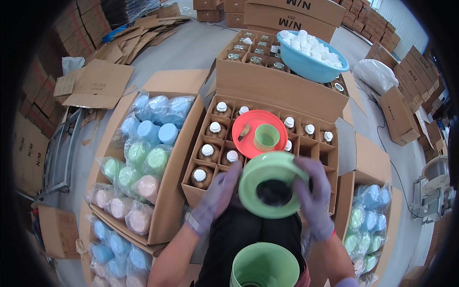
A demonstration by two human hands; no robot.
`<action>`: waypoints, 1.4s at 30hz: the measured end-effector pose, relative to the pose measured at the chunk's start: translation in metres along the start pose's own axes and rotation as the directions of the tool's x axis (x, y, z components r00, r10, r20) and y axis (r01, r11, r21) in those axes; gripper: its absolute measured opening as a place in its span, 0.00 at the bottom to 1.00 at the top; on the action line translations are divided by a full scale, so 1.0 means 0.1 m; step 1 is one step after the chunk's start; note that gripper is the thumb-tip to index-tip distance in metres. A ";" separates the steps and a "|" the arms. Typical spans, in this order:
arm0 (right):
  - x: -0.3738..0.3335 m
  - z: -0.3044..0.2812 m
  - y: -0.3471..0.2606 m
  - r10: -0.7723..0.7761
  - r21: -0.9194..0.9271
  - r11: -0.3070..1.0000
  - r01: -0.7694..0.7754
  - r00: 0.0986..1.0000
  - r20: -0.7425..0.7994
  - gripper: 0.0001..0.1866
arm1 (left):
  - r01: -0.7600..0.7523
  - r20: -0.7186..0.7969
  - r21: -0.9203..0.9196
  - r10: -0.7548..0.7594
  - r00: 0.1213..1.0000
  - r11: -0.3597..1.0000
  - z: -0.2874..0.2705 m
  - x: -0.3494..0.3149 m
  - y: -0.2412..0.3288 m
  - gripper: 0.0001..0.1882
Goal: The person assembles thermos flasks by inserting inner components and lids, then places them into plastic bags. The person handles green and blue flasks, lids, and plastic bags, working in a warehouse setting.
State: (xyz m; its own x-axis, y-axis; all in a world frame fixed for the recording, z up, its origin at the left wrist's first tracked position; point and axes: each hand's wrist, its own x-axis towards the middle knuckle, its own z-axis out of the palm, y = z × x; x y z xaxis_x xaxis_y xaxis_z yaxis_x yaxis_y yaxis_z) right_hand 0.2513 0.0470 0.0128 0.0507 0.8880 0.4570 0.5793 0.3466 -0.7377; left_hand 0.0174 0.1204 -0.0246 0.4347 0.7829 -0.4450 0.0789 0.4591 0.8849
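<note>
My right hand (317, 196), in a pale purple glove, grips the right side of a light green flanged plastic ring (251, 195). The ring is blurred by motion, and I cannot tell whether its dark round middle is a hole. Close to its left rim, my gloved left hand (216, 200) has its fingers stretched out; contact with the rim is unclear. Below, a green plastic container (239, 268) stands open-topped between my legs. Just beyond the ring, a red round plate (243, 123) lies on the bottles, bearing a green cup (267, 137) and a small brush (244, 131).
A divided carton (191, 187) holds white-capped bottles (207, 150). Behind it, a blue basin (311, 71) full of white caps rests on a carton of glass bottles. Cartons of bagged blue, green and pink cups (138, 153) stand left and right. Flattened cardboard (126, 45) lies far left.
</note>
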 end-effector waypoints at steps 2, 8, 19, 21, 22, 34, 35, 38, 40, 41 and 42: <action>0.12 0.08 0.58 0.241 0.129 0.964 -0.233 0.969 -0.049 0.20 | -0.255 -0.105 0.462 0.338 0.935 0.849 -0.29 0.67 -0.42 0.24; -0.73 -0.03 2.38 0.603 -0.043 0.791 -0.610 0.789 -0.118 0.19 | -0.061 0.100 0.990 0.327 0.940 -0.128 -0.43 1.26 -1.64 0.27; 0.02 0.36 0.75 0.647 0.531 0.325 -0.782 0.594 0.478 0.30 | -0.424 0.224 0.899 0.711 0.667 0.115 -0.17 -0.01 0.52 0.30; 0.13 0.35 0.59 0.480 0.699 0.058 -0.712 0.634 0.606 0.33 | -0.515 0.256 0.852 0.777 0.574 0.100 0.08 -0.34 0.78 0.31; 0.17 0.33 0.57 0.332 0.776 -0.011 -0.631 0.730 0.598 0.34 | -0.566 0.284 0.818 0.782 0.555 0.104 0.22 -0.49 0.82 0.30; -0.67 -0.29 -0.43 0.273 0.506 0.708 -0.493 0.852 0.447 0.44 | -0.578 0.370 0.454 0.446 0.815 0.679 0.60 -0.91 0.16 0.40; -0.76 -0.37 -0.54 0.295 0.460 0.735 -0.498 0.846 0.445 0.44 | -0.547 0.409 0.443 0.382 0.829 0.711 0.62 -0.96 0.11 0.40; -1.09 -0.40 -0.56 0.218 0.290 0.877 -0.382 0.856 0.470 0.40 | -0.450 0.521 0.457 0.179 0.835 0.767 0.63 -1.12 0.00 0.41; -1.23 -0.43 -0.56 0.184 0.175 0.949 -0.261 0.913 0.363 0.31 | -0.431 0.574 0.542 0.057 0.817 0.722 0.61 -1.22 0.04 0.42; -1.32 -0.41 -0.55 0.237 0.200 0.931 -0.305 0.923 0.303 0.27 | -0.416 0.592 0.577 -0.009 0.806 0.703 0.60 -1.27 0.03 0.42; -1.38 -0.40 -0.56 0.364 0.292 0.855 -0.428 0.898 0.248 0.26 | -0.444 0.621 0.577 -0.015 0.784 0.686 0.56 -1.25 0.01 0.43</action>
State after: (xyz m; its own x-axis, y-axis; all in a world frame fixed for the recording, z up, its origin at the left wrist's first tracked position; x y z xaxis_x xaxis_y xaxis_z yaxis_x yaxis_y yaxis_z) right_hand 0.2438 -0.1069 0.0110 0.0551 0.9983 0.0183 0.2362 0.0048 -0.9717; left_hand 0.0132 -0.0005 0.0392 0.8965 0.3464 -0.2762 0.3786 -0.2750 0.8838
